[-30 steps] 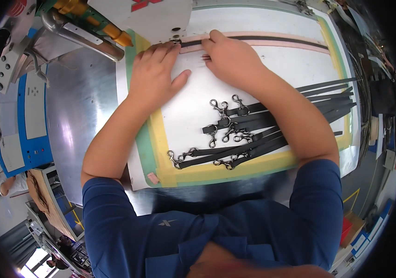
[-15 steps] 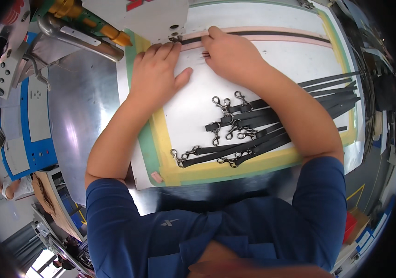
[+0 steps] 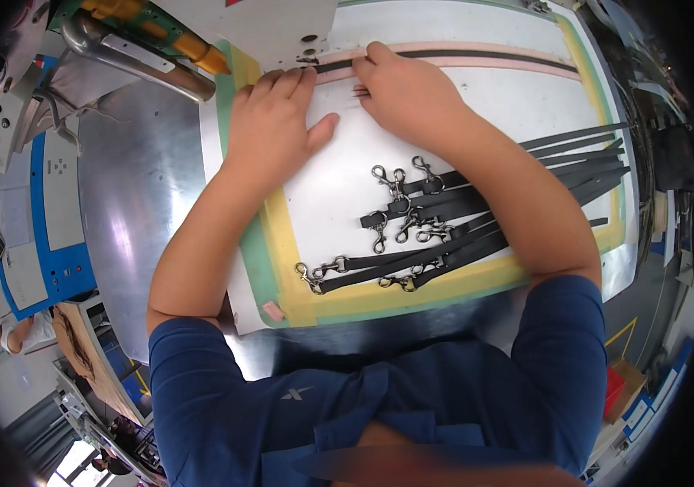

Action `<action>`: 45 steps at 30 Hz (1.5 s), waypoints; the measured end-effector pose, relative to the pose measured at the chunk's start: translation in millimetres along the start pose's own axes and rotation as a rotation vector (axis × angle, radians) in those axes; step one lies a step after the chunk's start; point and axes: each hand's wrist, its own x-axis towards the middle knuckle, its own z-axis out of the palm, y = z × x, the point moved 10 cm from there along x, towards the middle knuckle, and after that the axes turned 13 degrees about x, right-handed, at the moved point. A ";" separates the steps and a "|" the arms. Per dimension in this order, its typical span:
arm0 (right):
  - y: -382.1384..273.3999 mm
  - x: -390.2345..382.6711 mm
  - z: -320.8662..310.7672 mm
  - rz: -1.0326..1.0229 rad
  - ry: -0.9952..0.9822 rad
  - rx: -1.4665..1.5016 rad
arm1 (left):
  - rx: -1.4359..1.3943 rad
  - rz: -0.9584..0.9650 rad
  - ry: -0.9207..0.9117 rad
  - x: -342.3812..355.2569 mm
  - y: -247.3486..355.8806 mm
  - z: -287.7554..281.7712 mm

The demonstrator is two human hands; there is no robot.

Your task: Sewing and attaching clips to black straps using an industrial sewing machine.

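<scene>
A long black strap (image 3: 485, 53) lies along a pink guide strip (image 3: 525, 67) on the white board (image 3: 330, 138), running under the machine. My left hand (image 3: 275, 122) rests with fingers lying flat at the strap's left end, beside a small metal fitting (image 3: 308, 60). My right hand (image 3: 408, 97) is curled at the strap to the right, index finger on it; thin dark tips poke out by the fingers, too small to name. Several black straps with silver swivel hooks (image 3: 402, 229) lie below my hands, partly under my right forearm.
A machine head with an orange-brass cylinder (image 3: 201, 51) and steel tube stands upper left. A steel table (image 3: 127, 203) bears the board, edged with yellow and green tape (image 3: 298, 304). A blue-framed control panel (image 3: 58, 268) is at left; a co-worker (image 3: 18, 333) is beyond it.
The whole view has shifted slightly. Both hands keep nearly the same hold at the strap, with only slight movement along with the view.
</scene>
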 end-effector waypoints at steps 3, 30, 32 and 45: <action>-1.6 -1.1 -0.8 0.016 -0.005 -0.006 | -0.008 -0.006 0.013 -1.4 -0.5 -1.7; -15.0 3.4 7.9 0.051 -0.076 -0.172 | -0.123 -0.093 0.069 -2.9 -2.0 1.4; -15.1 2.6 8.8 0.044 -0.079 -0.176 | -0.125 -0.097 0.056 -2.5 -1.9 2.2; -16.4 0.1 10.3 -0.014 -0.051 -0.204 | -0.094 -0.086 0.039 -0.7 1.4 3.8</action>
